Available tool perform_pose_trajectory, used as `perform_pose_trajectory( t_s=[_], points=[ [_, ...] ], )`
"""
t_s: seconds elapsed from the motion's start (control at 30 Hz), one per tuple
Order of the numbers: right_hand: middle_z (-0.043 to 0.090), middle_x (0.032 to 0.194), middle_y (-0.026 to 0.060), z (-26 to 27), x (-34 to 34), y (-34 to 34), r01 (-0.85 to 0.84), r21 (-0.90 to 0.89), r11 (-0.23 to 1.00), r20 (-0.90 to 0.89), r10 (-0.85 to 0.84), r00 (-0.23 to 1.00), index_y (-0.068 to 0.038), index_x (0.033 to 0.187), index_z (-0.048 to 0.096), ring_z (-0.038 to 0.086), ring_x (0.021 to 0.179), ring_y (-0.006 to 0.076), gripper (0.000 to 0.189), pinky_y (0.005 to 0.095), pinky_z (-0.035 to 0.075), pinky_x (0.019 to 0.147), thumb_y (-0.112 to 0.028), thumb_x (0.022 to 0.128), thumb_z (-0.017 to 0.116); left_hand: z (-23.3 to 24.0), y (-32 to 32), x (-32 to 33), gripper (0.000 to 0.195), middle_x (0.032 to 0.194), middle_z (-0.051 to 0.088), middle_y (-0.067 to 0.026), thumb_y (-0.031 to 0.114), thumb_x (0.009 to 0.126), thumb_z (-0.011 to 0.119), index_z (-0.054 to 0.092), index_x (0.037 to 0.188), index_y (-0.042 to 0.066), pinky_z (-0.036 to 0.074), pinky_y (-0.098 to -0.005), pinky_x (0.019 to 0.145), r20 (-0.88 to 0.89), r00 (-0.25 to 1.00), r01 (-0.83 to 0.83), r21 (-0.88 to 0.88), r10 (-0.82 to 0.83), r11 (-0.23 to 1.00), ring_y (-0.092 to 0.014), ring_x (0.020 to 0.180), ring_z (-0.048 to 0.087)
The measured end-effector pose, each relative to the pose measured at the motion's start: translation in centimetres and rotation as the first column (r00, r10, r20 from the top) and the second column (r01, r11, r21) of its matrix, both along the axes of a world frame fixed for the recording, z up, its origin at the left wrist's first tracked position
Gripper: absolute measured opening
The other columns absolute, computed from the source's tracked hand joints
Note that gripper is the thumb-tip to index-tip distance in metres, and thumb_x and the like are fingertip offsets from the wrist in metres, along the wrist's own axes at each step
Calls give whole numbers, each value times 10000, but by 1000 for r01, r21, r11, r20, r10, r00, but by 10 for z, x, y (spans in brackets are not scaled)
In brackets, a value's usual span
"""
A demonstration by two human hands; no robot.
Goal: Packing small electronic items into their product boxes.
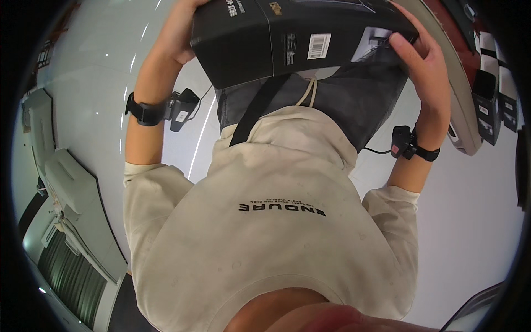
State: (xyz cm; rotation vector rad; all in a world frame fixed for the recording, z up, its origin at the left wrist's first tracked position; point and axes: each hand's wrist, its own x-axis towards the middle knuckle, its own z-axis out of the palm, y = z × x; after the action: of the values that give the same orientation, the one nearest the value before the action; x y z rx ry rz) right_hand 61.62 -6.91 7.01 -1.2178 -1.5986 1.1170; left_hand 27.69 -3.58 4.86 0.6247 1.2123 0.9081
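Observation:
A black cardboard box (290, 45) with printed pictures, writing and a white barcode label is held in front of my thighs, cut off by the top of the view. My left hand (179, 41) is against its left end, with most of its fingers hidden behind the box or out of frame. At the right end, my right hand (427, 62) grips the corner, its thumb lying on the printed side facing me. The fingers beyond that corner are mostly hidden.
Strapped to my wrists are small black devices, one on the left (182, 110) and one on the right (402, 142), each with a cable. Several dark boxes (486, 108) stand at the right, beyond a beige rounded edge (460, 103). Pale cabinet-like units (70, 178) line the left over a glossy floor (103, 83).

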Motion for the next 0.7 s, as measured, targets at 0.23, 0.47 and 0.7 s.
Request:
perform_pose_trajectory(
  t_s=[0.23, 0.47, 0.7],
  points=[
    [655, 981, 42, -37, 31, 14, 64, -306, 950, -262, -148, 954, 30, 1122, 599, 615, 875, 93, 326, 247, 470, 808, -247, 951, 592, -20, -22, 6, 575, 1106, 644, -135, 455, 960, 444, 514, 1260, -31, 464, -220, 634, 199, 972, 102, 103, -121, 989, -136, 754, 647],
    [674, 1033, 83, -48, 19, 11, 80, -484, 871, -547, -372, 750, 16, 1094, 616, 650, 938, 151, 279, 281, 507, 821, -224, 962, 564, 40, -70, 69, 914, 1366, 447, -177, 396, 636, 847, 437, 1341, -19, 353, -361, 1050, -635, 685, 310, 698, 358, 646, -278, 1262, 458],
    [671, 1038, 90, -42, 2, 4, 67, -491, 868, -556, -372, 744, 18, 1099, 611, 653, 923, 145, 262, 280, 511, 812, -200, 963, 559, 25, -54, 23, 1136, 1295, 474, -157, 337, 506, 925, 318, 1397, -26, 369, -375, 1020, -491, 861, 337, 747, 134, 573, -264, 1214, 481]
  ],
)
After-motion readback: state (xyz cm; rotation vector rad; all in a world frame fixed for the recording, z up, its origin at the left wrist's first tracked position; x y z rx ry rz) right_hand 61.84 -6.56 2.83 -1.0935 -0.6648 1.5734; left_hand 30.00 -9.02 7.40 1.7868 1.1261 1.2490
